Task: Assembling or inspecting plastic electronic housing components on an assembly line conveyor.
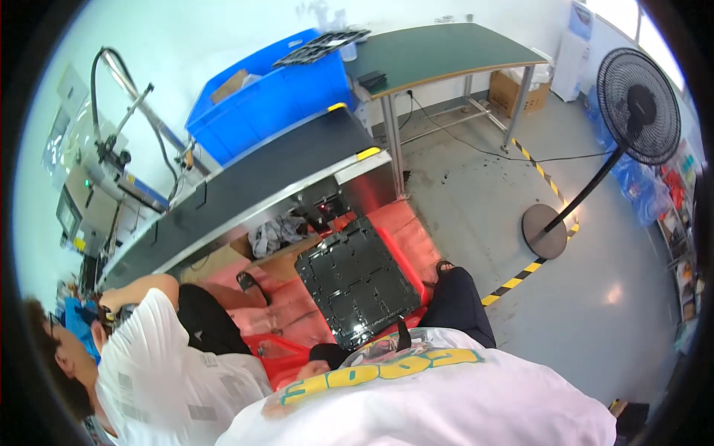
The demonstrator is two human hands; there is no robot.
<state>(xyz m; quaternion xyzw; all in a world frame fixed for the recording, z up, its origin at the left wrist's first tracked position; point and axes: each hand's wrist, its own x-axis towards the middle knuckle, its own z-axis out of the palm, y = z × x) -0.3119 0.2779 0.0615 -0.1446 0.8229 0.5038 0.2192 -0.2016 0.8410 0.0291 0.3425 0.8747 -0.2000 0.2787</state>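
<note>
My left hand is low in the view, beside the dark cloth over my left leg and partly covered by my white shirt. Its fingers are too small and hidden to read. In front of my lap lies a black moulded plastic tray with shallow recesses, on top of a red plastic support. A narrow dark strip stands at the tray's near edge, against my shirt. Nowhere do I see my right hand.
At my left, a person in a white shirt sits by a black conveyor belt. A large blue bin rests beyond the belt. Behind stands a green-topped table. To the right are a black standing fan and striped floor tape.
</note>
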